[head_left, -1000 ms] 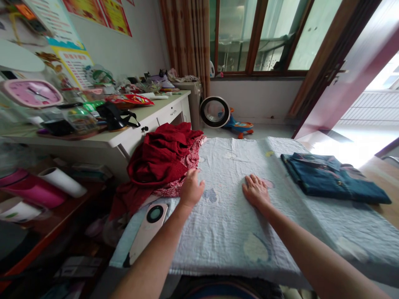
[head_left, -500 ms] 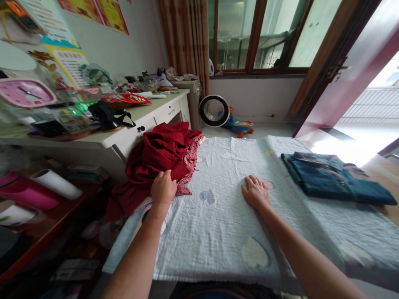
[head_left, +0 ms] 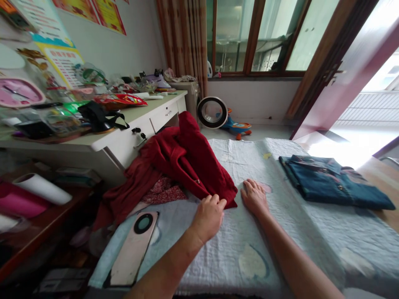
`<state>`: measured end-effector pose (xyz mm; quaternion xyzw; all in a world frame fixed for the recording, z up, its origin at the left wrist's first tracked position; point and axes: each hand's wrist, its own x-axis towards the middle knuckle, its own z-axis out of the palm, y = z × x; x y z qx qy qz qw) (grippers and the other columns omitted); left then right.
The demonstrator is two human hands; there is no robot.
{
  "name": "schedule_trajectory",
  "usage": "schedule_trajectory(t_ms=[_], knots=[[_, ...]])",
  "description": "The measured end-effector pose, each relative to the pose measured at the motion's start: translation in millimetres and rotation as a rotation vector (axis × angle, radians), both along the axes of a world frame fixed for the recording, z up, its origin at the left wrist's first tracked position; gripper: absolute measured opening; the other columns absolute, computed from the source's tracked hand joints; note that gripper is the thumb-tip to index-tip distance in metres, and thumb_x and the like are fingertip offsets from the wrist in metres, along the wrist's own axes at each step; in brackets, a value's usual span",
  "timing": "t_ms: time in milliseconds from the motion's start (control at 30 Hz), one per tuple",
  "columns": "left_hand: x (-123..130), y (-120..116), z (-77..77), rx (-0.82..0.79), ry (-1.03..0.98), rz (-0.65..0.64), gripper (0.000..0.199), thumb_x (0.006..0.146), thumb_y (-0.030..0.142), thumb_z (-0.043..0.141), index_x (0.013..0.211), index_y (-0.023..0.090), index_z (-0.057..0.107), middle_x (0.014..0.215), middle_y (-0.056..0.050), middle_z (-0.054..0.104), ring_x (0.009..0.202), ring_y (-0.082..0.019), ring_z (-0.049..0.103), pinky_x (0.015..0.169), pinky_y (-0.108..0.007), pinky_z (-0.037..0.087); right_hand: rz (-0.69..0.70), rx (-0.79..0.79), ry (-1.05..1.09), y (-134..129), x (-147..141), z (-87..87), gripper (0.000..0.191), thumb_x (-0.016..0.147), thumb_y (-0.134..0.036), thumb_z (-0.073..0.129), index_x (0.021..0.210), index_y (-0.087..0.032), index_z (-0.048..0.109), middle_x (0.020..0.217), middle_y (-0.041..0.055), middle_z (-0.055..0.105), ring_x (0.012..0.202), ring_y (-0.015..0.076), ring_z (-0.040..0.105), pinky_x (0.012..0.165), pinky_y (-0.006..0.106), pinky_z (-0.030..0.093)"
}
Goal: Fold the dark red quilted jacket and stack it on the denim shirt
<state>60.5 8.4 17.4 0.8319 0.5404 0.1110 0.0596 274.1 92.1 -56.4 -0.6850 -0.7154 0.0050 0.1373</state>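
Note:
A dark red garment [head_left: 199, 153] lies crumpled across the left half of the cloth-covered table. My left hand [head_left: 208, 218] is closed on its near edge, fingers pinching the fabric. A red patterned cloth [head_left: 163, 192] shows partly beneath it. My right hand [head_left: 254, 197] rests flat on the pale blue quilted cloth [head_left: 230, 249], fingers stretched out, just right of the garment's corner. Near the left edge lies a phone [head_left: 132, 249] with a round dark camera ring. Folded blue denim clothing [head_left: 333, 180] sits on the right side.
A white desk [head_left: 149, 114] crowded with jars, bags and a pink clock [head_left: 20, 92] runs along the left wall. Beyond the table are a front-loading washing machine with its round door [head_left: 212, 112] ajar and a blue-orange ride-on toy [head_left: 238, 126]. A door [head_left: 336, 79] stands ajar at right.
My left hand has moved right and nearer, drawing the red garment across the cloth towards my right hand. The phone is now uncovered. My right hand stays nearly in place.

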Motion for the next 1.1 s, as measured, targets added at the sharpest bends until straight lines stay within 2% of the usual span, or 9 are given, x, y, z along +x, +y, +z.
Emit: schedule_trajectory(t_ms=[100, 167, 300, 400, 533, 667, 767, 900, 1100], knots=[[-9.2, 1.0, -2.0, -0.166, -0.125, -0.103, 0.033, 0.085, 0.025, 0.060, 0.118, 0.025, 0.060, 0.107, -0.004, 0.059, 0.088, -0.018, 0.062, 0.081, -0.029, 0.049, 0.004, 0.008, 0.027, -0.1, 1.8, -0.8, 0.040, 0.094, -0.029, 0.038, 0.128, -0.020, 0.056, 0.142, 0.0073, 0.051, 0.132, 0.0233, 0.041, 0.111, 0.037, 0.024], [-22.1, 9.5, 4.3, -0.110, -0.256, -0.060, 0.032, 0.087, 0.024, 0.055, 0.119, 0.026, 0.059, 0.110, -0.004, 0.059, 0.090, -0.016, 0.062, 0.084, -0.027, 0.050, 0.017, 0.011, 0.044, -0.3, 3.1, -1.1, 0.039, 0.095, -0.028, 0.036, 0.127, -0.019, 0.057, 0.141, 0.0076, 0.052, 0.132, 0.0233, 0.042, 0.111, 0.037, 0.024], [-57.0, 35.4, 20.6, 0.309, -0.252, 0.366, 0.031, 0.085, 0.027, 0.058, 0.115, 0.021, 0.061, 0.127, -0.011, 0.053, 0.115, -0.027, 0.053, 0.104, -0.042, 0.041, 0.046, 0.037, 0.075, -1.6, 4.1, -1.7, 0.039, 0.094, -0.030, 0.039, 0.125, -0.020, 0.059, 0.137, 0.0088, 0.055, 0.128, 0.0248, 0.044, 0.109, 0.040, 0.028], [-84.2, 55.3, 24.6, 0.444, -0.121, 0.686, 0.055, 0.081, 0.030, 0.063, 0.132, 0.015, 0.048, 0.146, -0.021, 0.036, 0.132, -0.039, 0.038, 0.108, -0.055, 0.033, 0.091, 0.110, 0.104, -4.3, 2.5, -0.2, 0.044, 0.091, -0.027, 0.043, 0.133, -0.021, 0.054, 0.136, 0.0084, 0.055, 0.126, 0.0250, 0.044, 0.109, 0.041, 0.028], [-108.8, 83.4, 21.4, 0.343, -0.123, 0.771, 0.079, 0.078, 0.027, 0.064, 0.145, 0.008, 0.027, 0.146, -0.027, 0.034, 0.129, -0.039, 0.044, 0.099, -0.050, 0.043, 0.268, 0.165, 0.084, -10.8, -5.5, 7.3, 0.054, 0.086, -0.015, 0.044, 0.139, -0.028, 0.050, 0.143, 0.0046, 0.048, 0.132, 0.0245, 0.036, 0.112, 0.043, 0.025], [-118.8, 106.3, 23.6, 0.213, -0.139, 0.807, 0.071, 0.080, 0.017, 0.054, 0.147, 0.010, 0.030, 0.122, -0.022, 0.060, 0.103, -0.033, 0.064, 0.084, -0.041, 0.051, 0.408, 0.154, 0.081, -14.9, -15.6, 12.5, 0.051, 0.088, -0.013, 0.045, 0.132, -0.036, 0.058, 0.145, 0.0016, 0.045, 0.134, 0.0240, 0.033, 0.112, 0.043, 0.024], [-113.8, 106.6, 31.0, 0.240, -0.095, 0.740, 0.050, 0.082, 0.013, 0.046, 0.132, 0.016, 0.055, 0.101, -0.014, 0.070, 0.094, -0.030, 0.065, 0.084, -0.040, 0.049, 0.474, 0.124, 0.098, -13.7, -18.1, 10.4, 0.039, 0.090, -0.016, 0.047, 0.114, -0.037, 0.069, 0.142, -0.0004, 0.048, 0.134, 0.0246, 0.033, 0.112, 0.044, 0.025], [-79.7, 80.3, 38.4, 0.401, -0.069, 0.467, 0.046, 0.085, 0.009, 0.040, 0.123, 0.019, 0.063, 0.108, -0.009, 0.069, 0.098, -0.026, 0.058, 0.091, -0.038, 0.046, 0.501, 0.121, 0.164, -11.0, -16.7, 7.3, 0.036, 0.091, -0.014, 0.044, 0.106, -0.032, 0.072, 0.136, 0.0008, 0.054, 0.130, 0.0236, 0.037, 0.110, 0.042, 0.030], [-9.9, 20.9, 20.8, 0.198, -0.078, 0.010, 0.047, 0.084, 0.005, 0.041, 0.119, 0.026, 0.062, 0.098, -0.004, 0.066, 0.095, -0.023, 0.051, 0.086, -0.035, 0.046, 0.449, 0.163, 0.392, -12.7, -12.3, 8.6, 0.034, 0.090, -0.016, 0.040, 0.107, -0.023, 0.068, 0.121, 0.0074, 0.061, 0.115, 0.0221, 0.050, 0.102, 0.037, 0.040]])
